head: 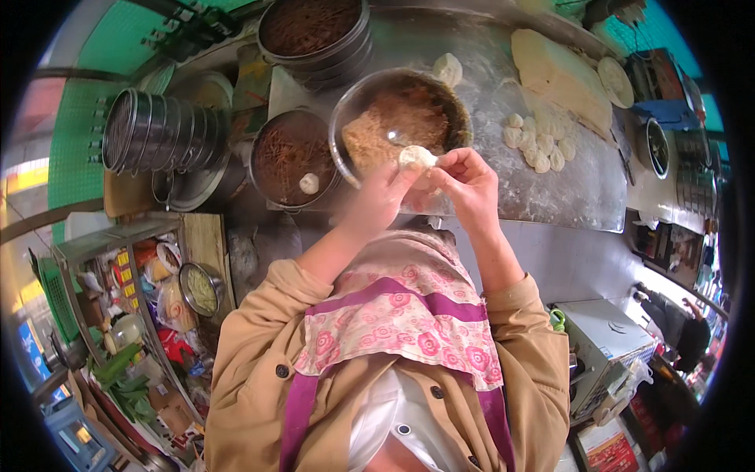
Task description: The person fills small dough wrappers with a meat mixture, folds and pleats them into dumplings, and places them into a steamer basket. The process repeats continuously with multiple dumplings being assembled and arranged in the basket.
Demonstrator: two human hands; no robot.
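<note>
Over the near rim of a large metal bowl [466, 118] of brown filling, a piece of white dough [417, 156] is held between both hands. My left hand [377, 192], slightly blurred, grips its left side. With thumb and fingertips, my right hand [468, 176] pinches its right edge. A spoon or ladle, partly seen, lies in the filling. Left of the bowl, one white bun [309, 183] sits in a round steamer basket [293, 159] with a brown stringy liner. Several small dough pieces [538, 141] lie on the floured worktop to the right.
A large dough slab [560, 79] and a dough lump [447, 70] lie on the metal worktop [566, 200]. Stacked steamers [315, 35] stand behind; another stack [165, 133] is at left. Shelves with food bags stand lower left. Another person [678, 324] is at far right.
</note>
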